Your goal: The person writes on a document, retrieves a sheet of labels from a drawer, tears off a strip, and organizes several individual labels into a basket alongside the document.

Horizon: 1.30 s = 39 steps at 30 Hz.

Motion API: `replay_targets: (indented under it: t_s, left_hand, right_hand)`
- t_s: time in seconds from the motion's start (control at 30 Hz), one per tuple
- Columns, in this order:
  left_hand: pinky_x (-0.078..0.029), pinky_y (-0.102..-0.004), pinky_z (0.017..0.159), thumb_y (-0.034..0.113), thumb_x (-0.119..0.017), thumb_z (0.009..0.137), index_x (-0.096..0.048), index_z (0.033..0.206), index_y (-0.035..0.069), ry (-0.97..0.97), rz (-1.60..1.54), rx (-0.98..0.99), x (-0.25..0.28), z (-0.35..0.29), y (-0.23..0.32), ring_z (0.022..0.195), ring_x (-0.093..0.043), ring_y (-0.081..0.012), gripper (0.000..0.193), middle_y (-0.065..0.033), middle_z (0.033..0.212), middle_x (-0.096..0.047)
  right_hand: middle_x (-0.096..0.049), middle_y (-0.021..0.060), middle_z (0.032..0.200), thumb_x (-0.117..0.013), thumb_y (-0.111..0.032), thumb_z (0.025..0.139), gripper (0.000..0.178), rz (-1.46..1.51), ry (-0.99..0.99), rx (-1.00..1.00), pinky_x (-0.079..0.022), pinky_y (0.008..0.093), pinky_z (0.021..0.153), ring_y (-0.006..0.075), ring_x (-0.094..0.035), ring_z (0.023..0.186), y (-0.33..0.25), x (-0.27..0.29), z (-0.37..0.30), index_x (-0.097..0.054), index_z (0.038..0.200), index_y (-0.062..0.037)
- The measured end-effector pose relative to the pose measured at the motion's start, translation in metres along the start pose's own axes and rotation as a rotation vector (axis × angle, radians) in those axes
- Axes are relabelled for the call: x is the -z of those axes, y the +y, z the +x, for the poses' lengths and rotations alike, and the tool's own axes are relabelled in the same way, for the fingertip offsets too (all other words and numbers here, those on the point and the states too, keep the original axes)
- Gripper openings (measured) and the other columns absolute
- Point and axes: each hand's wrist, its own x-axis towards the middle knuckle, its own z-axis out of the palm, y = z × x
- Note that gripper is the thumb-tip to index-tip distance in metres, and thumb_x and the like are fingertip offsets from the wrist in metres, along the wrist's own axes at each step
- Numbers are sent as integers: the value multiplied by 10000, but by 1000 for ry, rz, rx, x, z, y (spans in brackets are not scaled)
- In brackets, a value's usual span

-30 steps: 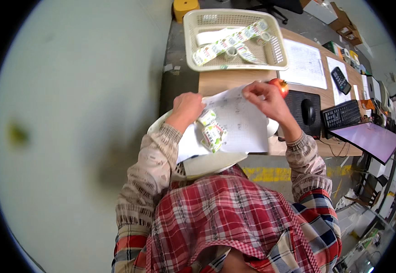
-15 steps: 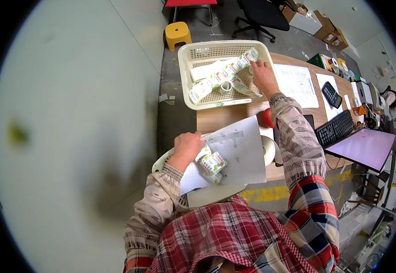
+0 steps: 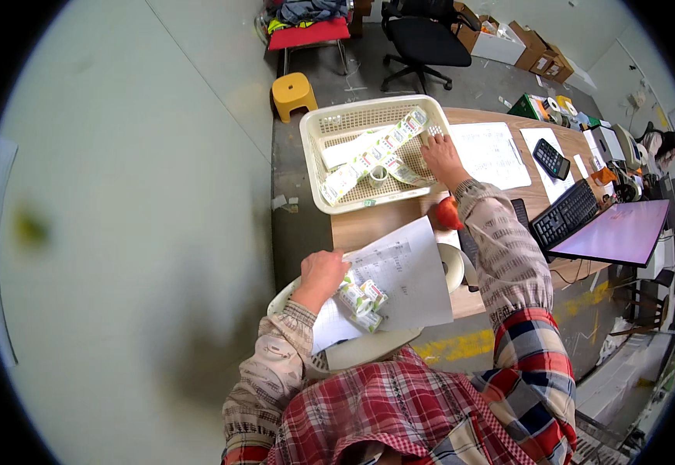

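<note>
A white sheet of paper with a printed grid (image 3: 422, 287) lies tilted over a pale basket (image 3: 279, 301) close to my body. My left hand (image 3: 323, 277) is closed at the sheet's upper left edge, its fingertips partly hidden. Beside it, a folded bunch of green-and-white labels (image 3: 363, 301) rests on the sheet. Farther off, my right hand (image 3: 444, 159) reaches over the right rim of a cream plastic basket (image 3: 318, 180), fingers extended and slightly apart. Inside that basket are a long label strip (image 3: 376, 151) and a small roll (image 3: 378, 177).
On the wooden table (image 3: 360, 229) are a red round object (image 3: 449, 213), a white tape roll (image 3: 451, 267), a clipboard with papers (image 3: 492, 155), a calculator (image 3: 551, 159), a keyboard (image 3: 564, 211) and a monitor (image 3: 616, 236). A yellow stool (image 3: 294, 94) stands beyond; a wall (image 3: 143, 201) borders the left.
The whole view has shifted, so the basket and table sit lower. My right hand has drawn back from the strip's far end toward the rim. The label bunch has spread slightly.
</note>
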Motion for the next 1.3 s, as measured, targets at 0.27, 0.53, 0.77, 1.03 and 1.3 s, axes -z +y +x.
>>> replay_targets:
  t_s: [0.27,0.53,0.77,1.03,1.3]
  left_hand:
    - [-507,-467,688,272,-604,805,-654,838,43,-16,16,-28,-1,-3,5,763,-648,-365,237,-193,762,-657]
    - [-509,-466,681,295,-614,812,-640,819,42,-14,83,-67,-2,-3,6,746,-646,-361,255,-191,736,-651]
    - [-507,-471,673,306,-633,808,-631,818,40,-7,90,-78,-3,-2,10,739,-648,-360,266,-188,726,-650]
    - [-506,-477,679,308,-630,805,-627,813,36,-8,81,-71,-5,2,16,749,-648,-366,272,-195,739,-652]
    - [-505,-485,654,313,-646,803,-624,810,25,5,120,-107,-7,4,17,723,-642,-384,289,-208,722,-644]
  right_hand:
    - [-636,77,979,-713,-111,786,476,1602,84,-326,-487,258,751,127,-588,852,-54,104,-68,-559,1214,28]
    - [-560,88,1129,-631,-48,821,597,2152,60,-291,-513,292,796,149,-567,926,-87,128,-110,-415,1376,-95]
    - [-497,140,1233,-582,-34,856,589,2642,155,-221,-478,428,962,277,-603,1023,-94,141,-122,-304,1371,-104]
    - [-570,97,1158,-599,-86,896,530,2430,166,-245,-525,321,819,159,-584,987,-89,140,-123,-378,1377,-65]
    - [-597,26,1029,-440,-298,1001,410,2480,-55,-242,-447,227,628,89,-521,766,-75,141,-127,-475,1356,-97]
